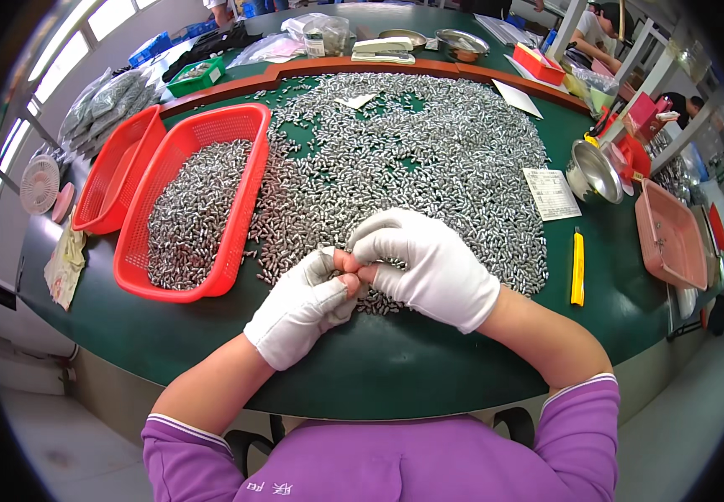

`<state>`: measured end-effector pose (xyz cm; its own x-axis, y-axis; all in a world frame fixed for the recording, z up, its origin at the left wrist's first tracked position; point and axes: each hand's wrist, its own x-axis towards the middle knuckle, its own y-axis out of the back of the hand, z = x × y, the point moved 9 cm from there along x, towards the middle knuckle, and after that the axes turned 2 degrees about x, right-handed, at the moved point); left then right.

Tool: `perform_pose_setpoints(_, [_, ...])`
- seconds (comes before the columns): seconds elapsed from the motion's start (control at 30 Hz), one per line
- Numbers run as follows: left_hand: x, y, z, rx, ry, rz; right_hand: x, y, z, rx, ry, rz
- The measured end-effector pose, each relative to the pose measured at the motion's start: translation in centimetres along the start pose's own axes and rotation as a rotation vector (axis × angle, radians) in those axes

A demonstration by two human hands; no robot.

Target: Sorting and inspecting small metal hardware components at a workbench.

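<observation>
Purple cloth covers the wearer in a shirt (354, 460) that bears small white characters at the chest. Both bare forearms slant inward over the green table (462, 368), elbows bent outward. The left hand (308, 301) and right hand (425, 268), in white gloves with bared fingertips, meet tip to tip; their fingers are curled and drawn narrow, and I cannot tell whether a piece is pinched between them. Small silvery metal pieces (412, 167) spread beneath and beyond the hands. At the left, a red basket (253, 209) holds a heap of similar pieces. To the right lie a yellow tool (578, 268) and, farther off, a slip (552, 194) with fine dark print. Past the wooden strip (261, 82), a green bin (196, 77) carries a white label, too small to read.
</observation>
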<state>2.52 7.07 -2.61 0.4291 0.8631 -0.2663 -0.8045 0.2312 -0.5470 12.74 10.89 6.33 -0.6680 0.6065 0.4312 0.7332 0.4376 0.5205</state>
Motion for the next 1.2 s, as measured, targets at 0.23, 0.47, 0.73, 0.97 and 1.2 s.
perform_pose_setpoints(0.23, [0.0,0.1,0.2,0.039,-0.014,0.018,-0.7,0.2,3.6,-0.723,-0.081,-0.061])
perform_pose_setpoints(0.47, [-0.1,0.3,0.0,0.047,0.008,0.039,-0.6,0.1,3.5,-0.707,-0.061,-0.021])
perform_pose_setpoints(0.73, [-0.1,-0.1,0.1,-0.026,0.013,0.000,0.2,1.7,0.2,-0.486,0.066,0.130])
perform_pose_setpoints(0.97, [0.0,-0.6,0.4,-0.042,-0.026,-0.042,0.0,0.2,0.5,-0.069,-0.041,0.011])
perform_pose_setpoints(1.2, [0.0,0.1,0.2,0.002,-0.012,0.002,0.3,1.0,-1.8,-0.340,0.154,0.092])
